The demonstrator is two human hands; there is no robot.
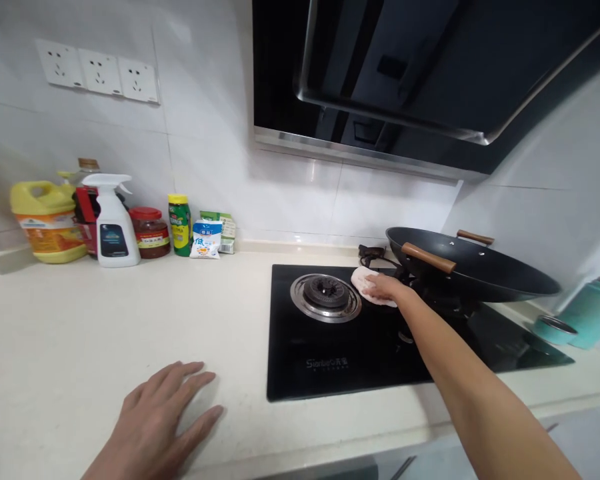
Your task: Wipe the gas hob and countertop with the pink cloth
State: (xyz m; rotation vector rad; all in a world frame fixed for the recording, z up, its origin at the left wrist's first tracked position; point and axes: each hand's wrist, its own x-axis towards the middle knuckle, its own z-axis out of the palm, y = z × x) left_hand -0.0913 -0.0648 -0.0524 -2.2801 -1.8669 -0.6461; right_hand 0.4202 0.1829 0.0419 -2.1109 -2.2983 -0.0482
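L hand [160,420] lies flat, fingers spread, palm down on the pale beige stone countertop [80,333], holding nothing, just bracing. R hand [386,288] is stretched out over the glossy black glass gas hob [330,360], palm pressed on a small pale pink cleaning cloth [365,283], fingers laid over it rather than clenched. The cloth sits on the glass just beside the round steel-ringed burner [325,297] and w/ the wok stand right behind it.

To wipe well here, I'd judge: keep the cloth flat, firm pressure, short strokes round the burner ring, avoid snagging on it.

In the way: the wide black wok w/ wooden handles [470,267] overhangs the right burner, so reach under it is tight. A teal tin [593,313] stands at far right. Far left by the tiled wall: white spray bottle [113,230], yellow oil jug [47,220], red-lidded jar [150,232], green bottle [180,225].
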